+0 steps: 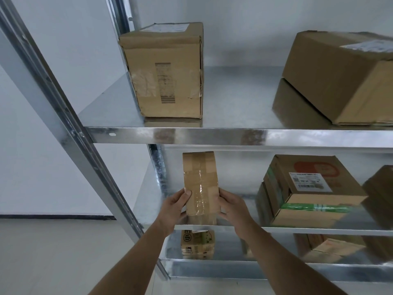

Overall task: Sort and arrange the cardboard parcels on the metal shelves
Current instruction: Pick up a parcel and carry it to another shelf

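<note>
A narrow taped cardboard parcel stands upright at the front left of the middle metal shelf. My left hand grips its lower left side, thumb on the front face. My right hand grips its lower right side. On the upper shelf a tall parcel stands at the left and a large parcel lies at the right. A labelled parcel with green tape sits on the middle shelf to the right.
A slanted metal upright frames the rack on the left. On the lowest shelf sit a small printed parcel and another parcel. A further box shows at the right edge. White wall and pale floor lie to the left.
</note>
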